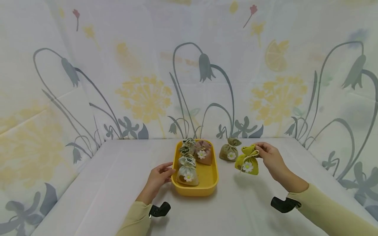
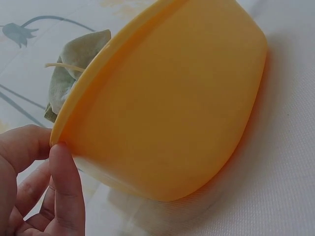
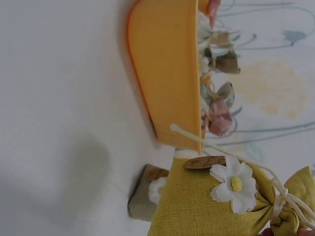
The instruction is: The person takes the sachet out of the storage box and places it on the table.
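Fingers [image 3: 267, 232] grip the yellow pouch [image 3: 192, 206] near its tie [image 3: 280, 197]; a grey pouch [image 3: 141, 197] stands near the tub [image 3: 165, 64] of other pouches [image 3: 219, 118].

Seeing rough, matt, mustard-yellow cloth drawstring pouch [image 3: 194, 204] in right fingers [image 1: 262, 149], and smooth, satiny, oblong yellow plastic tub [image 2: 162, 98] at left fingers [image 2: 67, 184]!
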`<action>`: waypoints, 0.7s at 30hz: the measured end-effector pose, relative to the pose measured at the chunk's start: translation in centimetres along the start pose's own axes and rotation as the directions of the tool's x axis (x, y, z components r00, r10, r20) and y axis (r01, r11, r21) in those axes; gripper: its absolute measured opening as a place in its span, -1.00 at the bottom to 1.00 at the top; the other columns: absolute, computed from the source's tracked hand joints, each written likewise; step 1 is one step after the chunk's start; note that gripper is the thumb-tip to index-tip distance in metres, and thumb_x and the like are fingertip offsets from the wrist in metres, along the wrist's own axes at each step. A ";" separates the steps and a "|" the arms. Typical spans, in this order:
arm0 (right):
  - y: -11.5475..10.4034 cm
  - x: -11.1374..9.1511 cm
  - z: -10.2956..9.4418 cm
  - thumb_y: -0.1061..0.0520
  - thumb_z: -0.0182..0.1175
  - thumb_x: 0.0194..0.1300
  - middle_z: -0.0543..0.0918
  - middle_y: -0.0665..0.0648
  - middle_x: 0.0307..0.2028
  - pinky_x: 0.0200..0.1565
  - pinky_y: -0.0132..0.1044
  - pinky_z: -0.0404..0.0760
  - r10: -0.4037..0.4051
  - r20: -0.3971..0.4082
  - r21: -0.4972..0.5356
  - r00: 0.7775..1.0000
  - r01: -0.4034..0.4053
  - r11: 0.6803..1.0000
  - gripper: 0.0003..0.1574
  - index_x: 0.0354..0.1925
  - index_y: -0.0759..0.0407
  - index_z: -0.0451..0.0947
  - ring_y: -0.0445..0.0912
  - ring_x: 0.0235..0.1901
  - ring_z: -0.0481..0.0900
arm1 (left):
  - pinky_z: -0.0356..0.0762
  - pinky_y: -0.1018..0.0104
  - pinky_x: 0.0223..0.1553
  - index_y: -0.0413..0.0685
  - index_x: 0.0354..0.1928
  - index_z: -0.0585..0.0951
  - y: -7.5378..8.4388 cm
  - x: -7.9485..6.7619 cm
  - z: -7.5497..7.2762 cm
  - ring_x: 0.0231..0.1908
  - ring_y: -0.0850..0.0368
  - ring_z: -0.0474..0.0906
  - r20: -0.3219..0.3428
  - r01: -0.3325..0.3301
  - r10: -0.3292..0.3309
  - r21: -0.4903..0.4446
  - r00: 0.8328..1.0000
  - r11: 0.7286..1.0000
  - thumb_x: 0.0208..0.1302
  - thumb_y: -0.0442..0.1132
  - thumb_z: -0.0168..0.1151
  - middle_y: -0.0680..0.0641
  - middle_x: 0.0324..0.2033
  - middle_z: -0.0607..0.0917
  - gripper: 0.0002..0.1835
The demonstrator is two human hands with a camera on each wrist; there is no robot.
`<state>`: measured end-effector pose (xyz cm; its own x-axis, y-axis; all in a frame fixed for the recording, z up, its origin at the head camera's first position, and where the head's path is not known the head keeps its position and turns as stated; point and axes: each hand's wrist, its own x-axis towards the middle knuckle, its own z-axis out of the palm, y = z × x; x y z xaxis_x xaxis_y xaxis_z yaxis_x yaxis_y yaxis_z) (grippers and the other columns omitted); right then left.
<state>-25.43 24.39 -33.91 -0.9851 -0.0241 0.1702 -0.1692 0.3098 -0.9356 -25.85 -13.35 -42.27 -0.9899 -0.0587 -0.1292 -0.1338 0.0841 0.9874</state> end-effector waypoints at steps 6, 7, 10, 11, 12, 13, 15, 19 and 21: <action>1.3 1.7 -0.9 0.07 -0.23 0.50 0.44 0.21 -0.07 -0.10 -0.47 0.47 0.040 -0.018 -0.020 0.999 -0.041 0.999 -0.47 0.15 0.52 0.22 -0.37 -0.26 0.45 | 0.59 0.32 -0.29 -0.20 0.14 0.50 0.1 -0.1 0.0 -0.30 0.10 0.54 -0.001 -0.005 0.005 -0.003 1.000 1.000 0.21 -0.24 0.25 -0.14 -0.17 0.57 -0.56; 1.5 2.0 -1.0 0.06 -0.23 0.50 0.43 0.23 -0.06 -0.10 -0.47 0.48 0.048 -0.021 -0.022 0.999 -0.048 0.999 -0.46 0.16 0.53 0.21 -0.38 -0.26 0.45 | 0.59 0.32 -0.29 -0.20 0.13 0.50 0.1 -0.1 0.0 -0.30 0.10 0.54 -0.001 -0.005 0.005 -0.003 1.000 1.000 0.21 -0.24 0.25 -0.14 -0.17 0.57 -0.56; 2.2 2.9 -1.2 0.07 -0.24 0.50 0.42 0.26 -0.04 -0.12 -0.47 0.49 0.053 -0.034 -0.018 0.998 -0.054 0.998 -0.45 0.16 0.54 0.20 -0.40 -0.28 0.44 | 0.59 0.32 -0.29 -0.20 0.13 0.50 0.2 -0.1 0.0 -0.30 0.10 0.54 0.000 -0.004 0.004 0.000 1.000 1.000 0.21 -0.23 0.26 -0.14 -0.18 0.57 -0.55; 2.3 3.2 -1.3 0.08 -0.24 0.50 0.42 0.28 -0.04 -0.12 -0.48 0.49 0.052 -0.037 -0.016 0.998 -0.053 0.998 -0.45 0.16 0.55 0.20 -0.41 -0.28 0.44 | 0.59 0.32 -0.29 -0.20 0.13 0.50 0.2 -0.1 0.1 -0.30 0.10 0.54 -0.001 -0.004 0.004 0.001 1.000 1.000 0.21 -0.23 0.26 -0.14 -0.18 0.57 -0.55; 2.5 3.5 -1.3 0.08 -0.24 0.50 0.41 0.29 -0.03 -0.13 -0.48 0.49 0.054 -0.041 -0.016 0.998 -0.054 0.998 -0.45 0.16 0.56 0.20 -0.41 -0.29 0.43 | 0.59 0.32 -0.29 -0.20 0.13 0.50 0.2 -0.1 0.1 -0.30 0.10 0.54 -0.002 -0.002 0.002 0.002 1.000 1.000 0.21 -0.23 0.26 -0.14 -0.18 0.57 -0.55; 2.7 3.8 -1.4 0.08 -0.24 0.50 0.40 0.31 -0.02 -0.14 -0.49 0.49 0.055 -0.046 -0.015 0.997 -0.056 0.998 -0.45 0.15 0.56 0.20 -0.42 -0.29 0.43 | 0.59 0.32 -0.29 -0.20 0.13 0.50 0.2 -0.1 0.1 -0.30 0.10 0.54 -0.003 0.000 0.000 0.000 1.000 1.000 0.21 -0.24 0.26 -0.14 -0.18 0.56 -0.56; 3.0 4.5 -1.4 0.11 -0.25 0.50 0.37 0.34 0.02 -0.13 -0.50 0.49 0.066 -0.047 -0.006 0.997 -0.067 0.998 -0.46 0.16 0.58 0.18 -0.41 -0.29 0.42 | 0.59 0.32 -0.29 -0.20 0.13 0.50 0.2 -0.1 0.1 -0.30 0.09 0.54 -0.005 0.002 -0.002 -0.001 1.000 1.000 0.21 -0.24 0.26 -0.14 -0.18 0.56 -0.56; 3.6 5.7 -1.6 0.14 -0.29 0.50 0.31 0.38 0.10 -0.09 -0.48 0.47 0.117 -0.045 0.005 0.992 -0.117 0.993 -0.46 0.20 0.58 0.14 -0.31 -0.20 0.41 | 0.59 0.32 -0.29 -0.20 0.13 0.50 0.2 -0.1 0.1 -0.30 0.08 0.54 -0.008 0.002 -0.002 -0.002 1.000 1.000 0.21 -0.24 0.26 -0.14 -0.18 0.56 -0.56; 3.9 6.1 -1.7 0.15 -0.30 0.50 0.29 0.38 0.13 -0.05 -0.43 0.47 0.139 -0.039 -0.002 0.989 -0.139 0.990 -0.46 0.22 0.57 0.12 -0.21 -0.12 0.40 | 0.59 0.32 -0.29 -0.20 0.13 0.51 0.2 -0.1 0.1 -0.30 0.09 0.54 -0.009 0.002 -0.002 -0.001 1.000 1.000 0.20 -0.24 0.26 -0.14 -0.19 0.56 -0.56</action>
<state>-32.09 27.02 -36.00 -0.9971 0.0568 0.0503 -0.0301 0.3118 -0.9497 -25.75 -13.26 -42.09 -0.9892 -0.0681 -0.1301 -0.1356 0.0828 0.9873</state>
